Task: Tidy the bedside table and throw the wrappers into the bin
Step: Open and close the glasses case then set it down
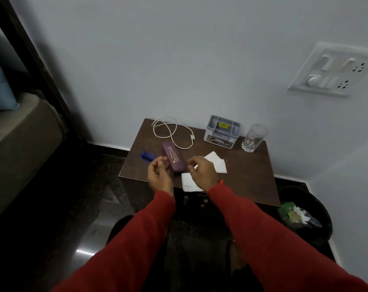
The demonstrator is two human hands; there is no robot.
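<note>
Both my hands hover loosely curled and empty, left hand (pixel 159 175) and right hand (pixel 202 171) flanking the spectacle case (pixel 173 159); a careless sweep at the tissues (pixel 218 163) risks toppling the glass (pixel 254 137) beyond the case.

Dim, cool, wide-angle view, edges bending, corners darkening, glare spot on the glossy floor (pixel 82 251).

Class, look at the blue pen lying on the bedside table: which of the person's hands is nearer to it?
Left. The left hand hovers just right of the blue pen, its fingertips almost at the pen's end. The right hand is farther right, beyond the purple glasses case, over the white tissues.
</note>
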